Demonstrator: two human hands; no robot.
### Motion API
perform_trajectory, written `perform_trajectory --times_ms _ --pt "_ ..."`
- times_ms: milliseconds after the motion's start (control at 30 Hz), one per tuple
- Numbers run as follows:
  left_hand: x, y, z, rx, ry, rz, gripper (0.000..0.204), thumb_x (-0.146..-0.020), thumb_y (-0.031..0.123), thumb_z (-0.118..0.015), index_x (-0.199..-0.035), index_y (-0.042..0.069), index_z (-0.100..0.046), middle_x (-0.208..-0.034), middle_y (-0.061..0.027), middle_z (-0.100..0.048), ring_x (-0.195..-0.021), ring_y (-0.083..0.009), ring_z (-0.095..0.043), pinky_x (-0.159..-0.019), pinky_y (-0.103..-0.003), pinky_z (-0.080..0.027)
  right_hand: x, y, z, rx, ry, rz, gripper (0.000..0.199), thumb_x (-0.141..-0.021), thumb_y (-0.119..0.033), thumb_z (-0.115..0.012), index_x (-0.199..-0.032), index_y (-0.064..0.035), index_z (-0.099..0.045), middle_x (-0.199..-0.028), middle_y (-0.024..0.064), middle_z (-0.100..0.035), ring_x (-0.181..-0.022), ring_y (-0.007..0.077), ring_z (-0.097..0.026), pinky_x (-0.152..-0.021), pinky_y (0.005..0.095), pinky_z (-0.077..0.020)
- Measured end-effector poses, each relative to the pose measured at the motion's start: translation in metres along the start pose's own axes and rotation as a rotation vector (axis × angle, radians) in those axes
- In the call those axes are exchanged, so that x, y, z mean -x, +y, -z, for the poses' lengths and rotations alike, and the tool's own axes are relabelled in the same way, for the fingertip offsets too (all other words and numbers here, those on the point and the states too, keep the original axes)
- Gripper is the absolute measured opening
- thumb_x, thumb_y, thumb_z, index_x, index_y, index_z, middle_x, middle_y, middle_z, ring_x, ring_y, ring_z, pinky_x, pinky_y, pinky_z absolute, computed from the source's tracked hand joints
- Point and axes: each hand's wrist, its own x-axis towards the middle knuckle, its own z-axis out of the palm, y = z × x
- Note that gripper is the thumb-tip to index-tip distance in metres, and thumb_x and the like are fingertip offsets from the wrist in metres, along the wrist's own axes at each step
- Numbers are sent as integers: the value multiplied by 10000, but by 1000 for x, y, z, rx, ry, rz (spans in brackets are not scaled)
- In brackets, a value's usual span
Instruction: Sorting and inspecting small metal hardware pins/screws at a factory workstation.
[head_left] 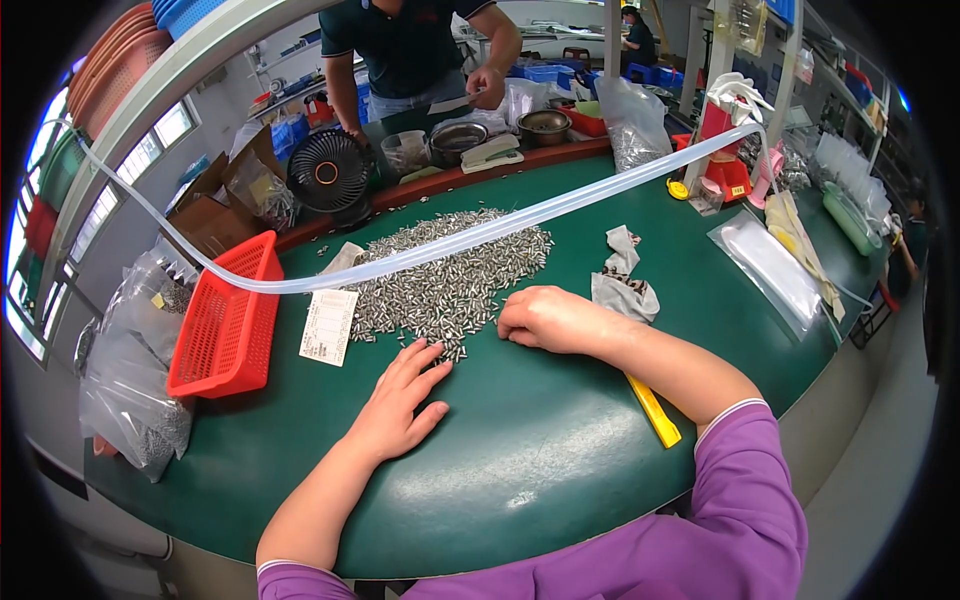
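Note:
A broad heap of small silvery metal pins (440,308) lies on the green tabletop (520,440). My left hand (398,408) rests palm down at its near edge, fingers stretched out and fingertips touching the closest pins. At the heap's right edge, my right hand (555,320) has its fingers curled down to the table. What those fingers hold, if anything, is hidden beneath them. Above the heap hangs a translucent plastic tube (600,192), sagging to the left. A printed paper slip (328,326) lies against the heap's left side.
Left are a red basket (228,335) and bags of metal parts (135,390). A black fan (327,172) and metal bowl (545,124) stand behind; a person (410,55) holds paper. Grey cloth (625,295), a yellow flat-handled tool (652,408) and plastic bags (768,268) lie right.

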Motion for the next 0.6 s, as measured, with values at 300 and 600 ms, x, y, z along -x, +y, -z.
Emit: perform_trajectory --times_ms 300,600 --pt "-1 0 0 7 9 -3 458 -810 210 -588 -1228 62 -474 -1365 -125 -362 -1305 -329 -272 -1055 -445 -250 1 -2 -3 25 5 -23 97 -709 -85 -584 -800 -53 -574 -800 108 -586 -813 306 -578 -725 391 -474" --pt "-1 0 0 14 21 -21 451 -805 202 -591 -1219 58 -481 -1357 -127 -372 -1299 -326 -285 -1054 -444 -252 2 5 -10 -3 82 12 112 -738 -96 -585 -838 -50 -600 -833 114 -587 -819 305 -583 -731 382 -482"
